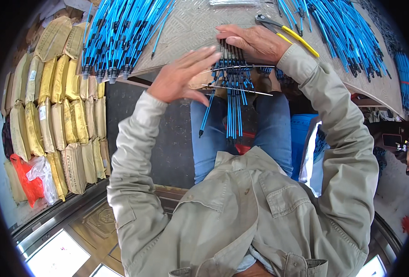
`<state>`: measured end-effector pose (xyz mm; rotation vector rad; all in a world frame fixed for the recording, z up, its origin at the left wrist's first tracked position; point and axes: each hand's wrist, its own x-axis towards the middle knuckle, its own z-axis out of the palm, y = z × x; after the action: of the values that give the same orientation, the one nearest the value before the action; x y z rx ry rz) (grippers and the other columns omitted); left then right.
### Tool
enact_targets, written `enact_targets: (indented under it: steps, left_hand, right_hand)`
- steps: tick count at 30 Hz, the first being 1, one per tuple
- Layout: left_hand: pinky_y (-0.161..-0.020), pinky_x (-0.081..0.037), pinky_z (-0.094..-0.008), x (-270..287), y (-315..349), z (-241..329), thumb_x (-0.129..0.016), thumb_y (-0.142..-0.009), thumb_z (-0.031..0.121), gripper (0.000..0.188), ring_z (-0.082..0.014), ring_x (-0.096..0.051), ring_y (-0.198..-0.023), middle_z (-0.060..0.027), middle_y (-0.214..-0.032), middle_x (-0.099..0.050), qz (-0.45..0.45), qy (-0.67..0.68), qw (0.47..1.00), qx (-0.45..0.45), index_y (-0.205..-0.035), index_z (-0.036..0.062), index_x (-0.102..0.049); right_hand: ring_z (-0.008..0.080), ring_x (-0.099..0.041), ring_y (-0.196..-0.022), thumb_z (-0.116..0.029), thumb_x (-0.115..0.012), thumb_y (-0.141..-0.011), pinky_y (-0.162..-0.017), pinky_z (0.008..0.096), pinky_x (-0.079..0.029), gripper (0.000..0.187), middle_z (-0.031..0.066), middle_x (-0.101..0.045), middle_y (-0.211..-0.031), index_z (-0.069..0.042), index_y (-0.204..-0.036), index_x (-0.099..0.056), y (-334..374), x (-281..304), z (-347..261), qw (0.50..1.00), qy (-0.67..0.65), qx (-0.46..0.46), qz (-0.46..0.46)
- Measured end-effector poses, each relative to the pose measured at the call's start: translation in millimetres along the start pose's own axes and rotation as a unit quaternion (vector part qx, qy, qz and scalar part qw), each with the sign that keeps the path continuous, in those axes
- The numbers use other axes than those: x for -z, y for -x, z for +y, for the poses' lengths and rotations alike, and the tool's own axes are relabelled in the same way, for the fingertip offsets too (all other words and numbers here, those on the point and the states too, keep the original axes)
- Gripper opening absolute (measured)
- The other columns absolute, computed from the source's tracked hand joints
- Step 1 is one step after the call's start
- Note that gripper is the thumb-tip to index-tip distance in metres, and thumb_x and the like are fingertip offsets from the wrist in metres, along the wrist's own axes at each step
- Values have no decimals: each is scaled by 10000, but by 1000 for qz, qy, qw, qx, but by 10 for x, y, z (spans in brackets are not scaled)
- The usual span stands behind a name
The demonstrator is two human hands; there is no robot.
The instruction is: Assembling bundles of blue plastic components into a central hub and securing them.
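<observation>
A row of thin blue rods with black ends (234, 113) lies over the table's front edge and reaches down over my lap. Two thin, pale strips cross it, an upper strip (265, 66) and a lower strip (260, 93). My left hand (179, 76) is at the row's left side, fingers stretched and thumb apart, with nothing in it. Over the black upper ends lies my right hand (257, 42), its fingers extended to the left; its palm side is hidden, and it appears to touch the ends.
Pliers with yellow handles (296, 39) lie right of my right hand. Large heaps of blue rods cover the table's left (121, 34) and right (347, 34). Wrapped packages (54, 101) are stacked at the left. A blue container (301, 138) stands beside my right leg.
</observation>
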<state>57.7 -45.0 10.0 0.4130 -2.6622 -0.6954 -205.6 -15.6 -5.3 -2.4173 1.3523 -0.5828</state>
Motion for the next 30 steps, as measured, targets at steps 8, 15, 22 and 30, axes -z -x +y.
enact_targets:
  steps: [8, 15, 22, 30]
  left_hand:
    - [-1130, -158, -406, -296, -368, -334, -723, -415, 543, 1169, -199, -292, -1348, -49, -1472, -300, -110, -216, 956, -164, -1417, 112, -302]
    - [-1138, -177, -382, -184, -486, -120, -791, -383, 407, 1198, -211, -260, -1363, -54, -1476, -284, -134, -207, 958, -143, -1420, 109, -272]
    - [-1128, -219, -338, -159, -517, -164, -445, -825, 150, 585, -191, -275, -1361, -58, -1474, -295, -116, -183, 965, -149, -1391, 66, -324]
    - [-1133, -209, -346, -192, -553, -163, -632, -591, 226, 894, -217, -264, -1362, -82, -1477, -277, -123, -189, 962, -153, -1400, 56, -291]
  right_hand:
    - [288, -628, -764, -231, -437, -940, -682, 358, -499, 265, 78, -645, -1014, -88, -1091, -601, -176, 185, -205, 995, 48, -17, -89]
    - [284, -603, -683, -229, -575, -823, -611, 354, -464, 154, 48, -656, -831, -110, -766, -656, -850, 701, 661, 982, 48, -109, 144]
    - [339, -615, -735, -185, -594, -770, -629, 387, -483, 84, 46, -663, -801, -123, -738, -639, -1106, 555, 888, 951, 255, -138, 109]
    - [191, -562, -678, -108, -548, -832, -599, 306, -430, 59, 28, -577, -762, -91, -813, -601, -850, 656, 600, 969, 107, -61, 216]
